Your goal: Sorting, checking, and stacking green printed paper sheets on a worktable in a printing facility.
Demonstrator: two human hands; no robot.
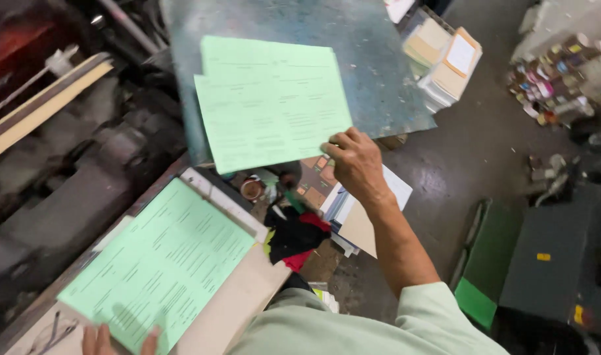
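Workshop floor, dark and cluttered. Landmark: blue-grey scuffed metal table [379, 72]. Left of and below it, a pale green printed sheet [159, 263] lies flat on a beige board [248, 289], long axis running lower-left to upper-right; left hand [119, 340] presses its near edge, fingers spread apart. Over the table's near-left part, two thin pale green printed paper sheets [267, 105] are held aloft, slightly fanned, long axis roughly left-right. Right hand [356, 164] pinches their lower right corner. Open floor lies right of the table.
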